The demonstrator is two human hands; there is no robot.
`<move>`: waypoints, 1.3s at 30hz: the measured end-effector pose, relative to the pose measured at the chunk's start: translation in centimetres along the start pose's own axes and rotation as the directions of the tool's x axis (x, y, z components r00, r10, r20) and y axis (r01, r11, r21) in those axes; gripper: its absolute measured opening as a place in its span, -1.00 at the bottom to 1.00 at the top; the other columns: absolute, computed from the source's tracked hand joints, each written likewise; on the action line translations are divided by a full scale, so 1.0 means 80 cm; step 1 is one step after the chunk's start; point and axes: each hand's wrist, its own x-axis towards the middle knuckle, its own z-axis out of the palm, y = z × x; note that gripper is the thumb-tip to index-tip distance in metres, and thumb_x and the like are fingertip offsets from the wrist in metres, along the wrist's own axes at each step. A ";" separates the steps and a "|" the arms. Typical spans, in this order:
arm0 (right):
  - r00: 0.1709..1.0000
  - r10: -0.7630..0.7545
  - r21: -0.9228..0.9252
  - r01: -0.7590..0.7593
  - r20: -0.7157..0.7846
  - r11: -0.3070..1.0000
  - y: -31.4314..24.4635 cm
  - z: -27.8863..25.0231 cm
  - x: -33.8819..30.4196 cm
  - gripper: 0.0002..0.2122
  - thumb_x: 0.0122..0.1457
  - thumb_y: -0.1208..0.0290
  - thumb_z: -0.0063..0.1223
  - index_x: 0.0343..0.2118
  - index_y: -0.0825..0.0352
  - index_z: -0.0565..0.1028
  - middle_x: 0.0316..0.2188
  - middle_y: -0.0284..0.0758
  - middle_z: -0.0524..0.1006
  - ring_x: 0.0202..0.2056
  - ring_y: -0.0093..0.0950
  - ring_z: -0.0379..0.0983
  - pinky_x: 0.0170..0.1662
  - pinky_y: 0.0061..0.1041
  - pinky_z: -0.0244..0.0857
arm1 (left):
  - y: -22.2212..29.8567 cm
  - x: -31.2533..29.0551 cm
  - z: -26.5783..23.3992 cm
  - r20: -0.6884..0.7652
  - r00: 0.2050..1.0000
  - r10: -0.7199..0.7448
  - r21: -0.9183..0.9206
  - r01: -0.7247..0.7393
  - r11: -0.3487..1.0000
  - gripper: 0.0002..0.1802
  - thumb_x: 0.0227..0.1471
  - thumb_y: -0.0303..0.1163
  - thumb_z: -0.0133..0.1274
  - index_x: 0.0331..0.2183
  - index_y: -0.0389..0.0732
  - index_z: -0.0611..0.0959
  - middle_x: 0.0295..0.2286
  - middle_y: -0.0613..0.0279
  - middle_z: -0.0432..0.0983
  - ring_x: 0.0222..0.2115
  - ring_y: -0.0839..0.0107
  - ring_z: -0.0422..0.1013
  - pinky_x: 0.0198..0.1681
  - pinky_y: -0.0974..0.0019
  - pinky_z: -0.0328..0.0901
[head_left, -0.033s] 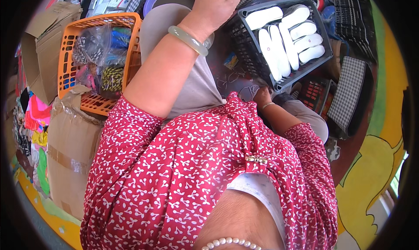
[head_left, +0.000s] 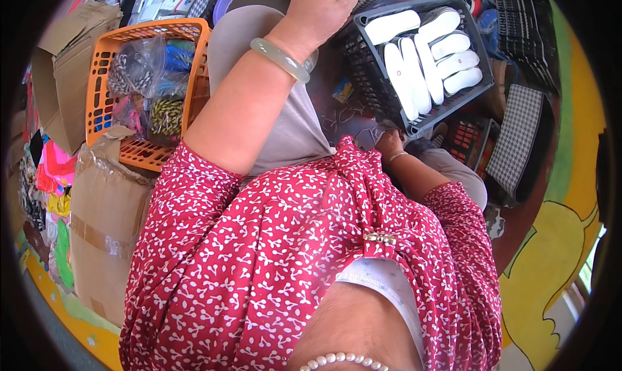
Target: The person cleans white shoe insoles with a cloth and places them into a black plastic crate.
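My left hand is at the top edge of the view, its fingers curled closed. Whatever they may hold is out of sight. A pale bangle circles that wrist. Just right of this hand stands a black plastic crate filled with white, sole-shaped pieces, some flat and some on edge. My right hand is low beside the crate's near corner, close to my right leg. Its fingers are too small and partly hidden to read, next to a thin whitish loop.
On the left, an orange basket holds bagged cords, behind a taped cardboard box. A purple-rimmed basin sits at the far side. Houndstooth-patterned material and a dark box with red pieces lie right of the crate.
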 end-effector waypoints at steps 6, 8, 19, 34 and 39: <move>0.862 -0.007 -0.359 -0.203 -0.507 0.911 0.025 -0.106 0.041 -0.68 0.04 0.31 -0.19 -0.22 0.32 0.52 -0.06 -0.22 0.39 0.03 -0.32 0.18 0.04 -0.36 -0.02 | -0.005 0.003 0.003 -0.039 0.995 0.088 0.021 -0.087 0.996 -0.78 0.03 -0.40 -0.07 -0.35 -0.33 0.58 -0.55 0.19 0.49 -0.52 0.54 0.38 -0.41 0.46 0.28; 0.759 -0.032 -0.389 -0.297 -0.651 0.872 0.042 -0.054 0.072 -0.62 0.06 0.30 -0.20 -0.12 0.39 0.46 0.03 -0.20 0.29 0.09 -0.31 0.10 0.12 -0.36 -0.09 | -0.005 -0.001 0.003 -0.033 0.993 0.109 0.044 -0.108 0.993 -0.78 0.03 -0.39 -0.06 -0.34 -0.34 0.58 -0.55 0.17 0.49 -0.52 0.53 0.38 -0.41 0.46 0.28; 0.998 -0.057 0.038 0.058 -0.029 0.998 -0.001 -0.042 -0.013 -0.68 0.01 0.31 -0.10 -0.21 0.32 0.53 -0.16 -0.19 0.47 0.02 -0.24 0.20 0.12 -0.22 -0.07 | 0.032 -0.009 0.003 0.070 0.997 0.033 -0.111 -0.025 0.993 -0.83 0.06 -0.47 -0.07 -0.33 -0.34 0.56 -0.59 0.31 0.44 -0.57 0.61 0.31 -0.47 0.51 0.24; 0.980 0.127 -0.448 -0.183 -0.152 0.875 0.067 0.013 0.069 -0.65 0.11 0.31 -0.22 -0.09 0.27 0.48 0.01 -0.24 0.36 0.10 -0.31 0.12 0.14 -0.35 -0.12 | 0.045 -0.022 0.057 0.137 0.989 0.057 -0.042 -0.052 0.998 -0.76 0.01 -0.36 -0.07 -0.33 -0.28 0.60 -0.63 0.28 0.43 -0.61 0.55 0.32 -0.50 0.47 0.21; 0.956 0.124 -0.261 -0.194 -0.265 0.946 0.054 0.045 0.053 -0.70 0.08 0.32 -0.18 -0.19 0.24 0.55 -0.07 -0.26 0.42 0.02 -0.34 0.19 0.09 -0.36 -0.06 | 0.040 -0.017 0.050 0.144 0.987 0.075 -0.054 -0.067 0.996 -0.76 0.07 -0.38 -0.07 -0.26 -0.27 0.59 -0.63 0.53 0.34 -0.64 0.79 0.13 -0.60 0.62 0.05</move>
